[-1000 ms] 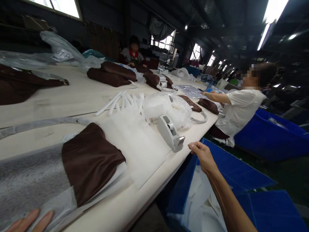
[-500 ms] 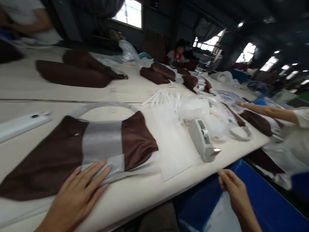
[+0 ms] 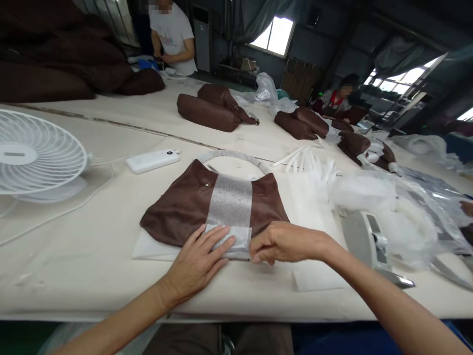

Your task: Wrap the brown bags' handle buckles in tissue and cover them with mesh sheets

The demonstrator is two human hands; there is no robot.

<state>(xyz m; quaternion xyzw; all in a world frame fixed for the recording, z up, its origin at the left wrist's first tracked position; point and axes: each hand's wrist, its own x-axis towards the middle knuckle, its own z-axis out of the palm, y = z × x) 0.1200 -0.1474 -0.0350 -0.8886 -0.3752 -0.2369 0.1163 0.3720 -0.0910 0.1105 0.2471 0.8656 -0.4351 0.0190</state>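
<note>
We sit at a long cream table (image 3: 92,266), and the brown bag (image 3: 181,209) lying flat in front of us is our marker for everything else. Far left of the bag stands a white fan (image 3: 35,158), its grille facing up and towards us. Beyond the bag, other brown bags (image 3: 210,108) lie on the table, and a person in a white shirt (image 3: 173,34) stands behind them. Right of the bag lie a stack of white foam sheets (image 3: 306,197) and, further right, a grey tape dispenser (image 3: 364,239). Across the bag's middle runs a grey foam band (image 3: 231,199), folded over the near edge. Our left hand (image 3: 199,259) lies open and flat, fingers spread, pressing that folded end down. Our right hand (image 3: 284,241) rests at the bag's near right corner, fingers curled against the band's edge; we cannot tell whether it pinches anything. Just beyond the bag's left end lies a small white device (image 3: 152,160).
</note>
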